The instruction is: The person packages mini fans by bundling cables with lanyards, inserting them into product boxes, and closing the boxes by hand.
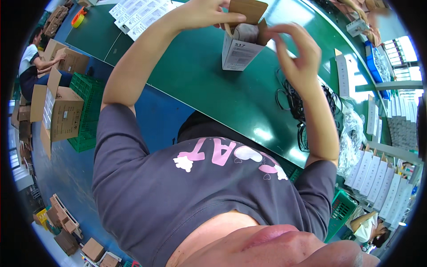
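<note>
A small white carton [240, 55] stands on the green table with its brown-lined top flaps up. Inside it sits a rounded greyish item [246, 33], seemingly wrapped; its kind is unclear. My left hand [213, 14] grips the carton's upper left edge, its thumb lying across the raised flap and some fingers hidden behind. At the carton's right side, my right hand [300, 55] has its fingers apart and bent, slightly blurred. Its fingertips come close to the right flap; whether they touch it I cannot tell.
Several white cartons [140, 15] lie at the table's far left. Black cables [293, 104] and clear plastic bags [351, 133] are by my right arm. An orange tape roll [78, 18] rests beyond. People work nearby, one beside an open cardboard box [66, 113] and green crate [84, 102].
</note>
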{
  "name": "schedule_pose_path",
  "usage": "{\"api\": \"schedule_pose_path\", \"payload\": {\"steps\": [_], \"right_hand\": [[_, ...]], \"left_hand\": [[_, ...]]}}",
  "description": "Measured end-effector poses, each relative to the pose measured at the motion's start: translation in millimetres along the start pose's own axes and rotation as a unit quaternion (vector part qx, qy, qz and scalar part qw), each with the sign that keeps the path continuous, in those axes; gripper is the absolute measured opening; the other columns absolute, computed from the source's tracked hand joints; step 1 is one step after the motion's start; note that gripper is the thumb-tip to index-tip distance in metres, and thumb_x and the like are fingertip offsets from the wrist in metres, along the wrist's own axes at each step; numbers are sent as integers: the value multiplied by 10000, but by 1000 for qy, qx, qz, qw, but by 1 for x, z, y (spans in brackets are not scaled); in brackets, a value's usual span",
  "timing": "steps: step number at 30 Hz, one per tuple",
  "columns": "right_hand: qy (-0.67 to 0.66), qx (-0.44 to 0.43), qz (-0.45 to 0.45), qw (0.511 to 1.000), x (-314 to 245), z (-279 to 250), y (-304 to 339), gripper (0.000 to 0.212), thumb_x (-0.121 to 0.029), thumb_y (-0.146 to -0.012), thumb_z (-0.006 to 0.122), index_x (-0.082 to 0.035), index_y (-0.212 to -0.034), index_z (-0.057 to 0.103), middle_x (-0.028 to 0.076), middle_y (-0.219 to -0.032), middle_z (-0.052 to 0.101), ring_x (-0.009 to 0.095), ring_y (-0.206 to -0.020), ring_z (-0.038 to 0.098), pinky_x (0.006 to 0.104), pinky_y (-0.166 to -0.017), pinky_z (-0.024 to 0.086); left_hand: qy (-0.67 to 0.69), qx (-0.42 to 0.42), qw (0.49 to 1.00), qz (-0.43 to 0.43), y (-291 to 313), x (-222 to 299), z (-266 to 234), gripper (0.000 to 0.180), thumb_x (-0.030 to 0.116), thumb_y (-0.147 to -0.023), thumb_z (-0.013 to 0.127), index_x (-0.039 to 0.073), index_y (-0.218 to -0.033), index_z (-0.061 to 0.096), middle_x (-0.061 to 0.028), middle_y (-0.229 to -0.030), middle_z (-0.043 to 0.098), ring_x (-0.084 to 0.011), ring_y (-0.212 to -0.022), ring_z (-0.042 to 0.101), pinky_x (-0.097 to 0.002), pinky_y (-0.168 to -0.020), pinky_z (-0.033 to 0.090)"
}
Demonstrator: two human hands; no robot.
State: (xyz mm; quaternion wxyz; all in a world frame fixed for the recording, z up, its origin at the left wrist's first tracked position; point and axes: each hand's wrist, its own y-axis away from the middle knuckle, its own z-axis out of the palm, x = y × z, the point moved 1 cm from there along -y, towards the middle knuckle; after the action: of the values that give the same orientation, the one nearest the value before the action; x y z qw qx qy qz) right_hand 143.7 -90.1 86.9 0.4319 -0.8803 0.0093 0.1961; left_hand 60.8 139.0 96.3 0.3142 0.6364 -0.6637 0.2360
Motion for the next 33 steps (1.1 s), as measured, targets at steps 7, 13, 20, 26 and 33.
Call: {"api": "schedule_pose_path", "payload": {"steps": [7, 13, 20, 26, 33], "right_hand": [[63, -39, 35, 997, 0, 31, 43, 321, -61, -814, 721, -37, -1118, 622, 102, -1012, 588, 229, -817, 625, 329, -745, 521], [-32, 23, 107, 994, 11, 36, 48, 291, -48, -801, 737, -32, -1049, 587, 106, -923, 585, 219, -796, 620, 330, -721, 515], [-109, 48, 180, 977, 12, 40, 60, 537, -16, -765, 748, -53, -1240, 499, 60, -911, 579, 180, -777, 624, 302, -741, 521], [-116, 54, 172, 977, 19, 37, 56, 681, -21, -757, 757, -101, -1359, 450, 40, -908, 574, 157, -764, 608, 294, -756, 522], [-116, 40, 168, 978, 17, 35, 57, 675, -40, -761, 773, -97, -1362, 472, 39, -900, 576, 151, -764, 600, 284, -732, 521]], "left_hand": [[379, 50, 922, 58, -4, -46, 44, 587, 299, -907, 699, 34, -1367, 448, 11, -945, 583, -81, -820, 610, -209, -668, 514], [166, 317, 927, 113, -1, -14, 83, 292, 80, -879, 658, 26, -1160, 596, -89, -1023, 667, -109, -877, 596, -254, -743, 480], [125, 271, 916, 269, 4, -23, 81, 325, 274, -928, 582, 27, -1112, 684, -163, -1248, 638, -275, -1124, 617, -359, -960, 474], [-99, 321, 912, 237, 9, -3, 84, 383, 258, -858, 718, 129, -1217, 678, -96, -1248, 648, -288, -1122, 624, -384, -949, 496], [-75, 292, 933, 197, 14, 6, 85, 462, 266, -863, 716, 151, -1302, 626, -99, -1305, 612, -286, -1144, 602, -381, -959, 486]]}}
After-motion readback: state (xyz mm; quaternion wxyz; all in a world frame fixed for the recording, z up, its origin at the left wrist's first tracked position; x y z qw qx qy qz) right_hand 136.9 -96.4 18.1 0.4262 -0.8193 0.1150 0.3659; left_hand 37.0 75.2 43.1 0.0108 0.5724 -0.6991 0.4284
